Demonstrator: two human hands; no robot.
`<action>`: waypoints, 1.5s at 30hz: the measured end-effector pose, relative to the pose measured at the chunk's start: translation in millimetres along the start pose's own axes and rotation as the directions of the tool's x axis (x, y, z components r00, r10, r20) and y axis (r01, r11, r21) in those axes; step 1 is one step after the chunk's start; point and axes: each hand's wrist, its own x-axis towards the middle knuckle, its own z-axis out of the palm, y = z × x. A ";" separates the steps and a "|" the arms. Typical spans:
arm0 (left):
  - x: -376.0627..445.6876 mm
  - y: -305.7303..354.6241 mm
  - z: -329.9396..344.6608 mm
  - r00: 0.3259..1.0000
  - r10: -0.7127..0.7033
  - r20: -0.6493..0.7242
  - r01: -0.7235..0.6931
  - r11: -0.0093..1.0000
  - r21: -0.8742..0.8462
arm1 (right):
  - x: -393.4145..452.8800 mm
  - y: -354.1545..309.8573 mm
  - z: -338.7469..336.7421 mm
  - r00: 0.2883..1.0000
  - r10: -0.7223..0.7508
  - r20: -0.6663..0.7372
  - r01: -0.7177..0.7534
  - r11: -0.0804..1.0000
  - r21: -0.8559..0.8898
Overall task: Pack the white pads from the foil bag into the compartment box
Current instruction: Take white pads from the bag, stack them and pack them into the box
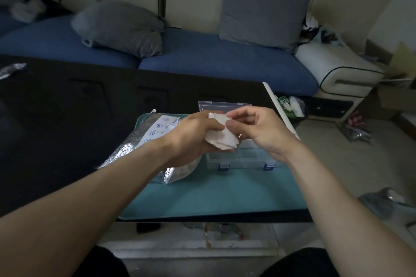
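My left hand (193, 135) grips a bunch of white pads (221, 136) above the clear compartment box (243, 157). My right hand (256, 129) pinches the top edge of the pads between thumb and forefinger. The box stands open on a teal mat (213, 195), its lid (216, 105) raised at the back and two blue latches at its front. Both hands hide most of the box's compartments. The silver foil bag (139, 139) with a white printed label lies on the mat to the left of the box, partly under my left wrist.
The mat lies on a dark table (67, 119) that runs off to the left. A blue sofa with grey cushions (121, 27) stands behind it. Bags and clutter (360, 132) lie on the floor to the right. Another foil piece (11, 69) lies at the table's far left.
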 end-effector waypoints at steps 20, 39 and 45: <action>8.9 -3.7 -2.2 0.994 -0.099 0.051 0.104 0.990 -0.097 | -8.8 -11.3 17.4 0.992 0.080 -0.098 -0.069 0.991 0.114; 6.6 0.1 -9.2 0.971 -0.166 0.174 0.185 0.978 -0.098 | -13.6 -23.4 24.9 0.920 -0.318 0.228 0.390 0.790 -0.472; 7.5 -1.8 -11.3 0.984 -0.137 0.115 0.149 0.983 -0.106 | -16.7 -24.0 29.0 0.926 -0.298 0.230 0.375 0.781 -0.499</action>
